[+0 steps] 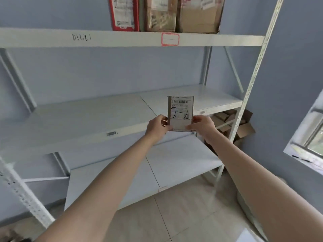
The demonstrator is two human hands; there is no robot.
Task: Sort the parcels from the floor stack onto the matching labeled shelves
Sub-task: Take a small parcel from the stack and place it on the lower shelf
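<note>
A small flat cardboard parcel stands upright in front of me, its white label showing a barcode and a handwritten "2-2". My left hand pinches its lower left edge and my right hand pinches its lower right edge. The parcel hovers above the front edge of the middle shelf of a white metal rack. On the top shelf, which carries a handwritten mark and a red-framed label, stand a red-and-white parcel and two brown boxes.
A lower shelf sits under the middle one, above a tiled floor. Several brown boxes are piled on the floor behind the rack's right post. A window frame is at the right wall.
</note>
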